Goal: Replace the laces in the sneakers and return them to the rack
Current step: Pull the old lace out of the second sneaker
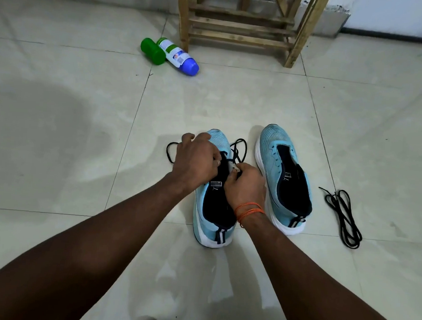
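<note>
Two light-blue sneakers with navy insides stand side by side on the tiled floor, toes pointing away from me. Both hands are on the left sneaker (pixel 210 209). My left hand (pixel 196 160) curls over its eyelet area. My right hand (pixel 246 184) pinches a black lace (pixel 240 146) at the tongue; the lace's loose ends trail out to both sides of the toe. The right sneaker (pixel 284 179) stands unlaced and untouched. A second black lace (pixel 342 215) lies bundled on the floor to its right. The wooden rack (pixel 240 25) stands against the far wall.
A green bottle (pixel 153 51) and a white bottle with a blue cap (pixel 179 56) lie on the floor left of the rack's front leg. Pale tiles stretch out on every side of the shoes.
</note>
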